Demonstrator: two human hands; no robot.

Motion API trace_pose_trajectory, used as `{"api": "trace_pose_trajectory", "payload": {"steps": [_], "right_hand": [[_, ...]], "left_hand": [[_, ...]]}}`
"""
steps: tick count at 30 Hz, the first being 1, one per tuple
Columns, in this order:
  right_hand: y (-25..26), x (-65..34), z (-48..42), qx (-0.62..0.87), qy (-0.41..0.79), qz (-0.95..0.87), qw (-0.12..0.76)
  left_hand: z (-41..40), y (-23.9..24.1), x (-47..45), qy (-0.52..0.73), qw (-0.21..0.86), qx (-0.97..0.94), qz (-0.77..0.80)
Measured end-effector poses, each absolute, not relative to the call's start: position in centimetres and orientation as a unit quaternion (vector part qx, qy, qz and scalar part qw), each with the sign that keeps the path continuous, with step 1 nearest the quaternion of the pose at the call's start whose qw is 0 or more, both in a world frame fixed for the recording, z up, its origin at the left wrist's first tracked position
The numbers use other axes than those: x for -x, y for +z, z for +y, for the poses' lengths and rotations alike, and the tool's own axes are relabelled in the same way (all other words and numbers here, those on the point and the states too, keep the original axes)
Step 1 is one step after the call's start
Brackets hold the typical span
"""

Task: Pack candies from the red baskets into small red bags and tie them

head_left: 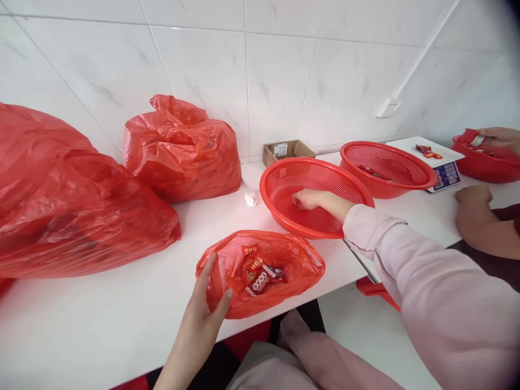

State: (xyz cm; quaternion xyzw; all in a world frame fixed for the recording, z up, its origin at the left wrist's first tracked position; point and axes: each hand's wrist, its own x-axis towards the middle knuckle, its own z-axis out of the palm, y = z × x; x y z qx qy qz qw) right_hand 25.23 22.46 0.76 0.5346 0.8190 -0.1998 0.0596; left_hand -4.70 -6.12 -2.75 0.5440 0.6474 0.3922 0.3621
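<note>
A small red plastic bag (284, 260) lies open on the white table near its front edge, with several red wrapped candies (257, 271) inside. My left hand (205, 311) holds the bag's left rim, thumb and fingers pinching the plastic. My right hand (304, 199), in a pale pink sleeve, reaches into a red mesh basket (284, 179) just behind the bag. Its fingers are curled down at the basket's bottom, closed on a small red thing I cannot make out.
Two large stuffed red bags (60, 200) (182, 146) stand at the left against the tiled wall. A small cardboard box (286, 150), a second red basket (385, 168) and a scale (444, 168) lie behind. Another person's hands (473, 194) work at a third red basket (487, 162) at the right.
</note>
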Motion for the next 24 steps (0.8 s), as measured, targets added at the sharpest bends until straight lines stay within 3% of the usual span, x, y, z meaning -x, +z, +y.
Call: {"api": "trace_pose_trajectory", "payload": {"steps": [3,8,17,24], "right_hand": [[3.5,-24.5,21.1,-0.511,-0.239,0.825,0.036],[7.2,-21.0,12.7,-0.358,-0.347,0.857,-0.132],[4.6,-21.8,2.9,-0.460,-0.087,0.877,-0.107],[1.4,-26.2,1.8,-0.605,-0.097,0.788,-0.063]], "left_hand": [[-6.4,-3.0,5.0,0.388,0.361,-0.554,0.642],[-6.7,-2.4,5.2,0.389,0.334,-0.562,0.649],[-7.3,-1.6,7.4,0.404,0.306,-0.478,0.717],[-8.6,-2.8,10.1,0.395,0.451,-0.422,0.681]]}}
